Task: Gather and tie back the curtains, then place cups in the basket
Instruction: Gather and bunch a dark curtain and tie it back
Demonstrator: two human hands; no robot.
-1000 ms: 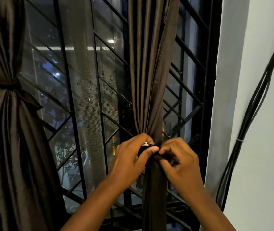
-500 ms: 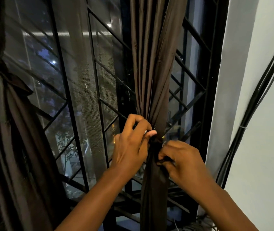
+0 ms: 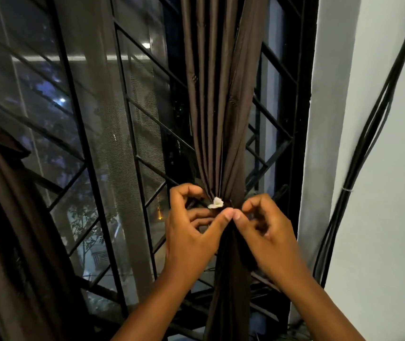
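The right curtain (image 3: pixel 221 119) hangs at the frame's centre, bunched to a narrow waist where a dark tie (image 3: pixel 229 208) wraps it; a small white tab (image 3: pixel 216 202) sticks out at the waist's 10 o'clock. A second ago both hands were clamped tight over this spot and the tab barely showed. Now the grips have loosened and the tab sits in plain view.

The left hand (image 3: pixel 191 232) is at the waist's 8 o'clock, thumb stretched to the front of the bunch, fingers curled behind the fabric. The right hand (image 3: pixel 263 230) is at 4 o'clock, thumb tip meeting the left thumb just under the tie, forefinger curled above; whether it pinches the tie's end or only presses cloth I cannot tell. The bunch holds its shape with less squeezing, so the tie is probably fastened or nearly so.

At 9 o'clock, well apart, the left curtain (image 3: pixel 4 217) is already tied. Black cables (image 3: pixel 368 134) run down the wall at 3 o'clock. No cups or basket are in view; that part is not yet begun.
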